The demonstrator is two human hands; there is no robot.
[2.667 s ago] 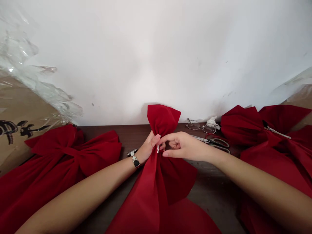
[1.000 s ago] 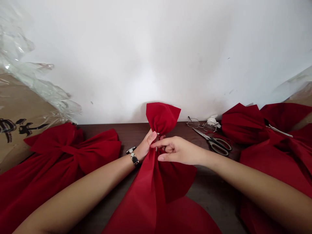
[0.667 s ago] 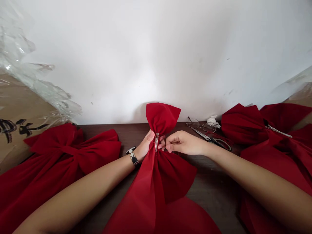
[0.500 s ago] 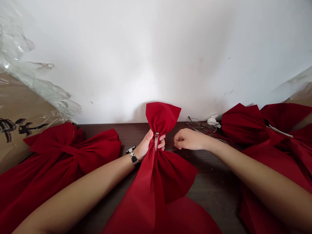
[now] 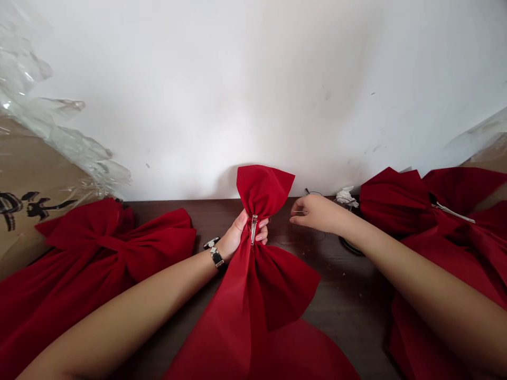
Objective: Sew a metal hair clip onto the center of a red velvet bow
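A red fabric bow (image 5: 264, 189) stands on end on the dark wooden table (image 5: 348, 301), its centre gathered tight. My left hand (image 5: 240, 234), with a watch on its wrist, is closed around that gathered centre, where a silver clip (image 5: 253, 230) sits. My right hand (image 5: 317, 212) hovers to the right of the bow, near the wall. Its fingertips are pinched on a thin thread that runs back toward the bow. The rest of the fabric spreads toward me.
A finished red bow (image 5: 114, 237) lies at left by a cardboard box (image 5: 24, 221) under plastic film (image 5: 59, 137). More red bows (image 5: 396, 198), one with a silver clip (image 5: 451, 212), lie at right. Crumpled tissue (image 5: 345, 196) and part of the scissors (image 5: 348, 247) show behind my right arm.
My right hand has left the clip and drawn away to the right and up, pulling the thread out. It now covers the glasses and most of the scissors. My left hand keeps its grip.
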